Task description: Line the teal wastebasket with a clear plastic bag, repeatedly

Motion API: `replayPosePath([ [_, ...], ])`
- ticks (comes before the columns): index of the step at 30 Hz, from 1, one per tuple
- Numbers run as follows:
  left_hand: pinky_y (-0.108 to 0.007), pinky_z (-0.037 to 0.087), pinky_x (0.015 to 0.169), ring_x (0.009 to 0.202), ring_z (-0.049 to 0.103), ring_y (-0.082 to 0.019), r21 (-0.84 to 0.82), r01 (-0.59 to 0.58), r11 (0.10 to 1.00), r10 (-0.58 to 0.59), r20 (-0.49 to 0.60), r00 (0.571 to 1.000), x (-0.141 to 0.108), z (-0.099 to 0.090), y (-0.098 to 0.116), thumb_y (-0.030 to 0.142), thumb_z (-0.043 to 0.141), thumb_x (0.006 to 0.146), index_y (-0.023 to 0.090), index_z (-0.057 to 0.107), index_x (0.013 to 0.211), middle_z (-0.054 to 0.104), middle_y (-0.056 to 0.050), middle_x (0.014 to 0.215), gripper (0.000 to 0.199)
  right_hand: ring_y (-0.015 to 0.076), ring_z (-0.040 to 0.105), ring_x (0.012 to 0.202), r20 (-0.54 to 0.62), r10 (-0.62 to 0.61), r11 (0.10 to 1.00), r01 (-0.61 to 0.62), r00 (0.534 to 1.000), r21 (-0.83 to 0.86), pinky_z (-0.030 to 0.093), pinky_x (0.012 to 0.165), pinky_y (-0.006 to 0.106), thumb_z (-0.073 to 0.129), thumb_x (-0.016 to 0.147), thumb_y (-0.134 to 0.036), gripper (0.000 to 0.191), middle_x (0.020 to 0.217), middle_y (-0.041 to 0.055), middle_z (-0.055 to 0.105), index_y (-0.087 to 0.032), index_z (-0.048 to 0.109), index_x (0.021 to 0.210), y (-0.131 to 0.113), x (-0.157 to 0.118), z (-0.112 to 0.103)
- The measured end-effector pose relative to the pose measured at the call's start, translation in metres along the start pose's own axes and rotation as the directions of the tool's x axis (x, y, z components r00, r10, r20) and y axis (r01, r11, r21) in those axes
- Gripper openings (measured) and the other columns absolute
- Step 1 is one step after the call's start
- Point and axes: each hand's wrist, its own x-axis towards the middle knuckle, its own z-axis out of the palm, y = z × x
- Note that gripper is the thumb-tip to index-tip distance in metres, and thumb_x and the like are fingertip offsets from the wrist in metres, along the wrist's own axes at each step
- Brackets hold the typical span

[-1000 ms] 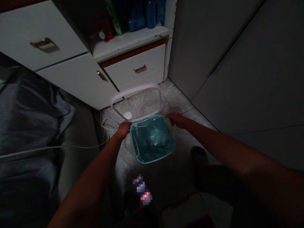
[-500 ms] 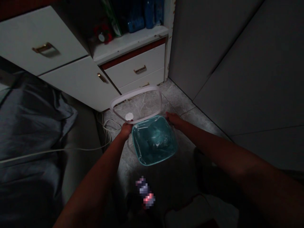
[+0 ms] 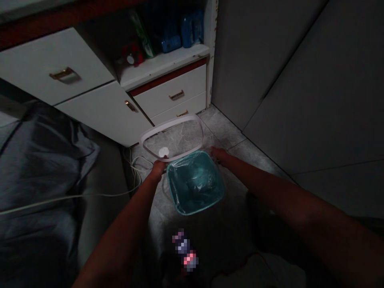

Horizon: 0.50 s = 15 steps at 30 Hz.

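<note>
A teal trash can (image 3: 222,196) stands on the floor, its mouth facing up. A clear plastic bag (image 3: 201,182) lines it and spills over the rim at the sides. Behind the can's back edge, a pale ring-shaped rim (image 3: 171,125) is raised. My left hand (image 3: 157,170) is closed at the back left corner, thumb up, gripping the bag's edge. On the opposite corner my right hand (image 3: 220,155) is closed too, with clear film at its fingers. The fingertips of both hands are partly hidden and dim.
White cabinets and drawers (image 3: 177,82) stand ahead, with blue packages (image 3: 192,30) on an open shelf. Grey panels (image 3: 288,100) rise on the right. A white cable (image 3: 99,195) crosses the left side, near dark grey fabric (image 3: 45,160). A white disc (image 3: 163,152) lies on the floor.
The camera has tilted up a little, so everything sits slightly lower in the picture. Both hands stay at the can's back corners; the right hand has shifted slightly around the film.
</note>
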Motion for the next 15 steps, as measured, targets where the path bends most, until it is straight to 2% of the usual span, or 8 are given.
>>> replayPosePath([
  [2, -0.029, 0.049, 0.069, 0.074, 0.062, -0.016, -0.050, -0.021, 0.999, 0.017, -0.069, 0.997, -0.004, -0.010, 0.013, 0.067, 0.069, 0.076, 0.019, 0.070, 0.100, 0.069, -0.005, 0.091, 0.053, 0.0092, 0.044, 0.053, -0.095, -0.025, 1.000, 0.023, 0.995, -0.015, 0.034, 0.052, 0.022, 0.053, 0.106, -0.038, 0.028, 0.071, -0.0005, 0.059, -0.017, 0.065, 0.092, -0.011, -0.003, -0.006],
  [3, -0.029, 0.050, 0.070, 0.074, 0.060, -0.016, -0.079, -0.042, 0.996, 0.035, -0.087, 0.996, -0.007, -0.016, 0.020, 0.067, 0.068, 0.077, 0.019, 0.071, 0.101, 0.068, -0.005, 0.093, 0.054, 0.0088, 0.043, 0.054, -0.102, -0.063, 0.998, 0.061, 0.993, -0.024, 0.033, 0.051, 0.022, 0.052, 0.107, -0.036, 0.026, 0.075, -0.0005, 0.060, -0.017, 0.066, 0.097, -0.020, -0.005, -0.010],
  [4, -0.029, 0.050, 0.070, 0.073, 0.059, -0.015, -0.106, -0.068, 0.992, 0.059, -0.087, 0.994, -0.010, -0.023, 0.027, 0.068, 0.067, 0.077, 0.019, 0.072, 0.101, 0.066, -0.004, 0.092, 0.055, 0.0085, 0.042, 0.055, -0.075, -0.112, 0.993, 0.110, 0.991, -0.029, 0.033, 0.051, 0.021, 0.051, 0.107, -0.034, 0.025, 0.079, -0.0001, 0.061, -0.017, 0.068, 0.101, -0.032, -0.008, -0.014],
  [7, -0.027, 0.050, 0.068, 0.069, 0.055, -0.014, -0.147, -0.143, 0.979, 0.140, -0.035, 0.990, -0.024, -0.041, 0.046, 0.067, 0.069, 0.074, 0.017, 0.075, 0.097, 0.062, -0.002, 0.082, 0.056, 0.0087, 0.041, 0.055, 0.114, -0.253, 0.966, 0.258, 0.961, -0.025, 0.035, 0.050, 0.021, 0.047, 0.110, -0.039, 0.033, 0.084, 0.0018, 0.063, -0.018, 0.072, 0.110, -0.074, -0.023, -0.022],
  [10, -0.027, 0.050, 0.067, 0.067, 0.055, -0.014, -0.136, -0.221, 0.966, 0.223, 0.002, 0.975, -0.046, -0.055, 0.053, 0.061, 0.076, 0.069, 0.016, 0.077, 0.096, 0.062, -0.001, 0.077, 0.053, 0.0095, 0.042, 0.053, 0.264, -0.293, 0.948, 0.316, 0.919, -0.047, 0.038, 0.050, 0.021, 0.044, 0.111, -0.046, 0.041, 0.078, 0.0028, 0.065, -0.017, 0.072, 0.111, -0.108, -0.048, -0.028],
  [12, -0.029, 0.051, 0.069, 0.068, 0.058, -0.015, -0.136, -0.247, 0.959, 0.253, 0.028, 0.967, -0.064, -0.059, 0.050, 0.061, 0.079, 0.067, 0.015, 0.079, 0.094, 0.066, -0.002, 0.077, 0.053, 0.0099, 0.046, 0.053, 0.304, -0.267, 0.947, 0.307, 0.914, -0.092, 0.041, 0.052, 0.022, 0.049, 0.109, -0.047, 0.039, 0.077, 0.0042, 0.068, -0.016, 0.073, 0.109, -0.116, -0.066, -0.033],
  [15, -0.032, 0.054, 0.076, 0.079, 0.067, -0.019, -0.097, -0.275, 0.957, 0.283, 0.079, 0.956, -0.091, -0.060, 0.031, 0.063, 0.081, 0.068, 0.015, 0.081, 0.096, 0.077, -0.008, 0.091, 0.056, 0.0111, 0.055, 0.057, 0.335, -0.193, 0.943, 0.269, 0.922, -0.196, 0.047, 0.055, 0.022, 0.057, 0.105, -0.040, 0.031, 0.083, 0.0070, 0.073, -0.015, 0.074, 0.110, -0.101, -0.090, -0.045],
])
